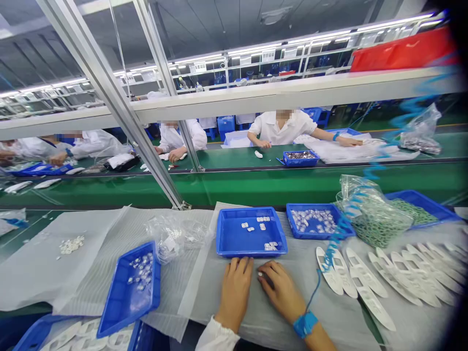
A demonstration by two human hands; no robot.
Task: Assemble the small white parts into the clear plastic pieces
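Observation:
My left hand (234,290) rests on the grey foam sheet just in front of a blue tray (234,239), its fingers curled down together. My right hand (280,290) lies beside it, fingers closed round a small dark and white part (262,276) that I cannot make out. The blue tray holds a few small white pieces (261,224). A blue wrist strap (305,324) sits on my right wrist, with a coiled blue cord (338,234) running up and right from it.
A blue tray of small shiny parts (314,220) stands to the right, a tilted one (133,287) to the left. White flat housings (395,278) lie in rows at right, beside a bagged green heap (376,217). A green conveyor (256,185) runs behind; people in white work across it.

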